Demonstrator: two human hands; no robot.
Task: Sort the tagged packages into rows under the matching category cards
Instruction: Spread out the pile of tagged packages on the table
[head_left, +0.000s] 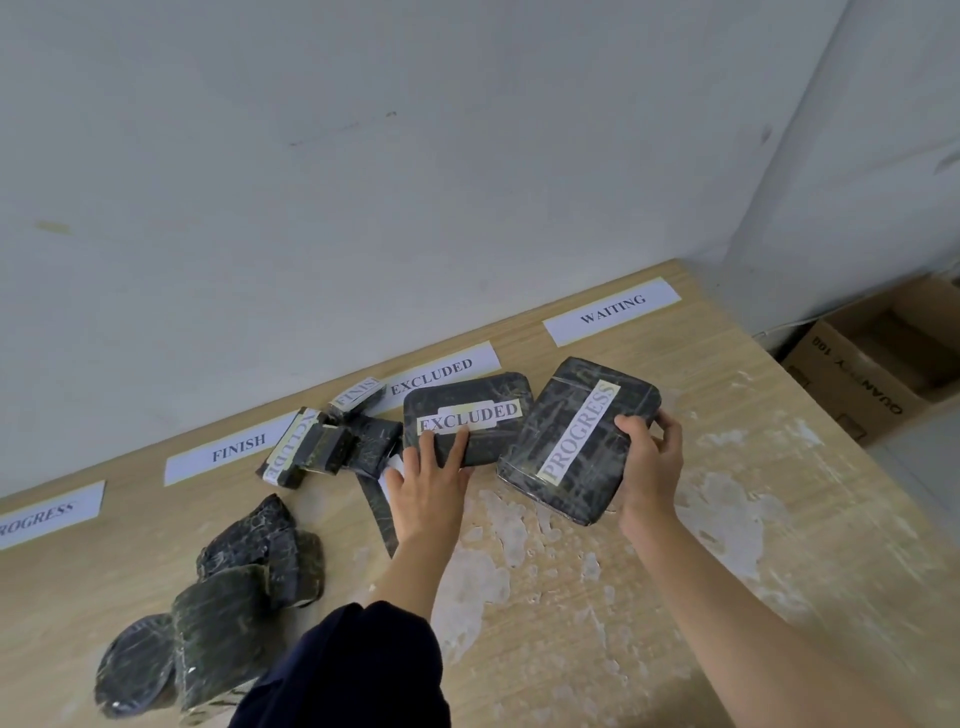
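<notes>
Four white category cards lie along the table's far edge: PROGRESS (44, 513), FINISH (228, 447), EXCLUDED (441, 370) and WAITING (612, 309). A black wrapped package tagged EXCLUDED (483, 402) lies flat just under the EXCLUDED card; my left hand (431, 480) rests on its near edge, fingers spread over the tag. My right hand (649, 462) grips the right side of a larger black package tagged PROGRESS (566, 441), which sits tilted to the right of the EXCLUDED package. Small tagged packages (332, 441) are heaped between the FINISH and EXCLUDED cards.
More black wrapped packages (249, 566) lie piled at the near left, their tags hidden. The wooden table (727, 519) has worn white patches. A wall runs right behind the cards. An open cardboard box (872, 374) stands on the floor past the table's right edge.
</notes>
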